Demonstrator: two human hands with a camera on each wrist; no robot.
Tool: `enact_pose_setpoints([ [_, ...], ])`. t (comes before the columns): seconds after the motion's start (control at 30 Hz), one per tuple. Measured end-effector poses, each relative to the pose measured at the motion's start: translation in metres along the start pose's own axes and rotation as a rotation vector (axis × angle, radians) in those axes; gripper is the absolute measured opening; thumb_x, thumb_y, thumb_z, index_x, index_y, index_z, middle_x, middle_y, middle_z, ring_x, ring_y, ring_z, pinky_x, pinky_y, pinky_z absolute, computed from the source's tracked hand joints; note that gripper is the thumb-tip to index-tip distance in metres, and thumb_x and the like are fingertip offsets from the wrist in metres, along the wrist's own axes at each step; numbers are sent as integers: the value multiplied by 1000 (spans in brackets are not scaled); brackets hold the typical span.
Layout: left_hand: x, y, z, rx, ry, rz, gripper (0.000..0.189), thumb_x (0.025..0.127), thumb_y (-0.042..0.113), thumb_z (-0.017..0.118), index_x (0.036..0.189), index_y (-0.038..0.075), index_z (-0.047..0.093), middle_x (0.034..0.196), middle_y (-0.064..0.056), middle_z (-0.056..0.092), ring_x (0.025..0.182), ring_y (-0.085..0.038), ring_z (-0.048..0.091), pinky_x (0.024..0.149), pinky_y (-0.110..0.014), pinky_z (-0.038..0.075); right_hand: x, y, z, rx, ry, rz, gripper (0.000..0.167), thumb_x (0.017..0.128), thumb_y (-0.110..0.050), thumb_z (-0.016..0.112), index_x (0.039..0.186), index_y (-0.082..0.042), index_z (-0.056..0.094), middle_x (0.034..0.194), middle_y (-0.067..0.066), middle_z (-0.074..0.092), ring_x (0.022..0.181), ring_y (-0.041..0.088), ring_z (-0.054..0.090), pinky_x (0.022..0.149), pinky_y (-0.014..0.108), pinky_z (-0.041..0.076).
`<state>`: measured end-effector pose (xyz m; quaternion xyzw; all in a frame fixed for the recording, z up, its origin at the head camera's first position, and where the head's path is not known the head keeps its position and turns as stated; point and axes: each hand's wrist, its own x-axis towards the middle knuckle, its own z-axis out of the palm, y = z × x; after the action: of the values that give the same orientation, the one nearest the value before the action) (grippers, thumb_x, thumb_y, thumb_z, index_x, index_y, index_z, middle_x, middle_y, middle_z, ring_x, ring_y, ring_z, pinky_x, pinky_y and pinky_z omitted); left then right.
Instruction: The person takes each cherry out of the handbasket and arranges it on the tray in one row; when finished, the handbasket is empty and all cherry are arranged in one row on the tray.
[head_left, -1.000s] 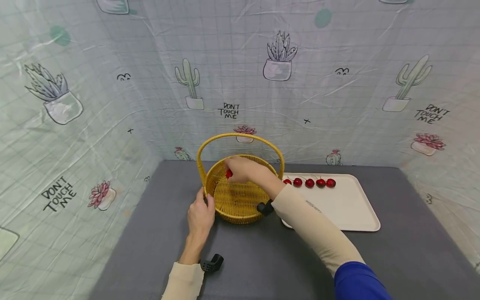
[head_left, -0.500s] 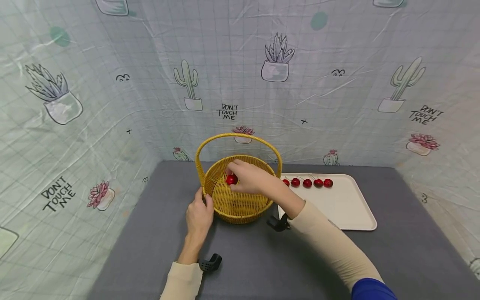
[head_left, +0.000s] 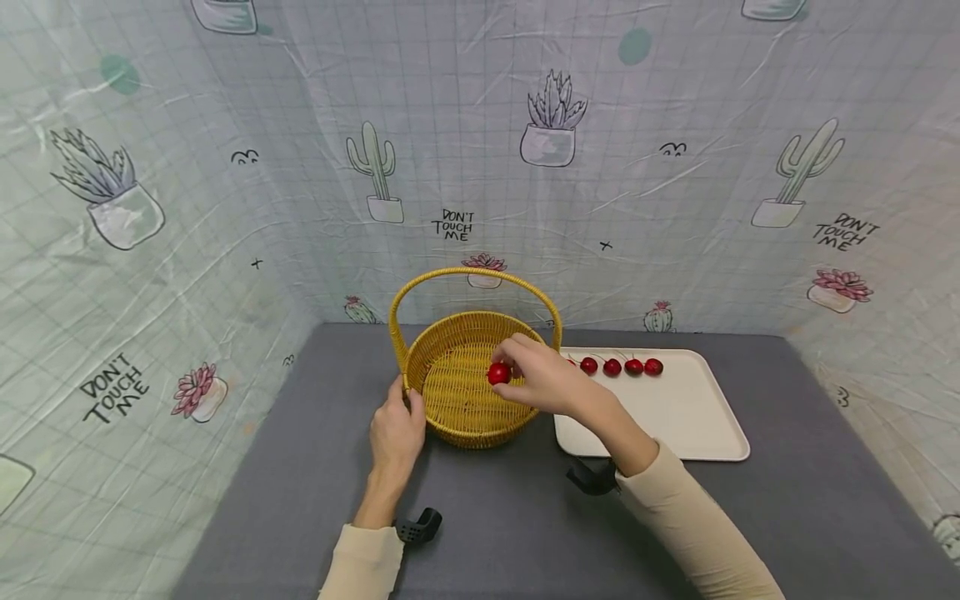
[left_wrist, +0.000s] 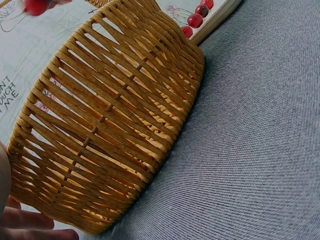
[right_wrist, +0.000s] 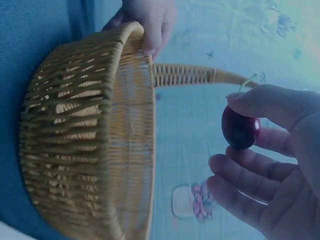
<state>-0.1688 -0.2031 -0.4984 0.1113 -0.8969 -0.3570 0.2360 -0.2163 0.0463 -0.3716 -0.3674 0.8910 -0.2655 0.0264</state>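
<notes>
A dark red cherry (head_left: pixel 498 372) is pinched between the thumb and fingers of my right hand (head_left: pixel 551 377), above the right part of a yellow woven basket (head_left: pixel 450 387). Its green stem shows in the right wrist view, where the cherry (right_wrist: pixel 240 127) is held clear of the basket rim. My left hand (head_left: pixel 397 429) grips the basket's left rim near the handle base, thumb at the rim and the other fingers partly hidden outside. The basket's tall arched handle (head_left: pixel 474 271) stands upright. Only woven bottom shows in the visible part of the basket.
Right of the basket lies a cream tray (head_left: pixel 675 421), with several cherries (head_left: pixel 612 367) in a row along its far edge. Grey cloth (head_left: pixel 480 525) covers the table. A printed curtain (head_left: pixel 465 125) hangs behind and at both sides.
My right hand has lifted and moved right over the basket, back toward the tray, with the cherry still pinched. My left hand stays on the rim.
</notes>
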Motion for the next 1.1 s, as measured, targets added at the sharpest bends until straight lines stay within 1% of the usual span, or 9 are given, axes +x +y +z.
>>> enact_pose_setpoints([
  [0.23, -1, 1, 1, -9, -10, -11, 45, 103, 24, 48, 141, 0, 54, 67, -18, 65, 44, -20, 47, 47, -37, 41, -33, 20, -5, 58, 99, 29, 25, 90, -20, 71, 113, -15, 63, 104, -1, 58, 86, 14, 56, 76, 29, 50],
  [0.43, -1, -1, 1, -9, -23, -25, 46, 104, 25, 47, 142, 0, 53, 59, -13, 59, 42, -19, 44, 45, -34, 37, -57, 41, -10, 49, 173, 94, 27, 88, -19, 73, 113, -15, 63, 104, 0, 59, 87, 15, 56, 77, 30, 52],
  [0.53, -1, -1, 1, -9, -18, -18, 46, 104, 25, 47, 142, 0, 53, 62, -15, 61, 42, -20, 45, 45, -34, 37, -66, 51, -14, 48, 197, 135, 28, 88, -18, 74, 113, -13, 63, 105, 2, 59, 89, 16, 59, 80, 33, 53],
  [0.63, -1, -1, 1, -8, -7, -3, 46, 104, 25, 47, 141, -1, 54, 70, -20, 66, 45, -21, 49, 47, -38, 41, -74, 62, -20, 32, 230, 174, 30, 88, -17, 74, 116, -10, 63, 107, 5, 60, 89, 18, 60, 81, 35, 54],
  [0.73, 0, -1, 1, -10, -1, 5, 45, 104, 24, 47, 140, -2, 54, 73, -23, 68, 45, -22, 50, 46, -40, 43, -81, 76, -24, 18, 294, 195, 31, 89, -15, 73, 117, -8, 63, 107, 8, 61, 88, 19, 61, 80, 37, 54],
  [0.87, -1, 0, 0, -16, 13, 16, 44, 104, 24, 48, 140, -1, 54, 82, -26, 71, 49, -28, 57, 48, -45, 46, -88, 97, -31, 15, 390, 232, 29, 90, -14, 71, 116, -4, 62, 107, 12, 60, 88, 22, 61, 78, 40, 55],
  [0.93, -1, 0, 0, -16, 20, 22, 44, 103, 24, 48, 139, -2, 55, 90, -28, 72, 54, -31, 61, 51, -49, 49, -91, 108, -34, 11, 423, 269, 30, 91, -14, 70, 117, -2, 61, 108, 14, 60, 89, 25, 61, 79, 42, 55],
  [1.0, -2, 0, 0, -17, 20, 22, 44, 103, 23, 48, 139, -1, 55, 91, -28, 73, 54, -32, 62, 52, -49, 49, -95, 121, -36, 10, 439, 306, 33, 92, -14, 69, 119, 1, 60, 111, 17, 59, 92, 29, 63, 80, 45, 55],
  [1.1, -2, 0, 1, -16, 13, 16, 45, 104, 24, 48, 140, -2, 54, 90, -28, 72, 52, -29, 59, 51, -47, 48, -101, 140, -38, -3, 453, 364, 36, 92, -15, 67, 123, 3, 58, 113, 20, 58, 93, 33, 63, 79, 47, 53],
])
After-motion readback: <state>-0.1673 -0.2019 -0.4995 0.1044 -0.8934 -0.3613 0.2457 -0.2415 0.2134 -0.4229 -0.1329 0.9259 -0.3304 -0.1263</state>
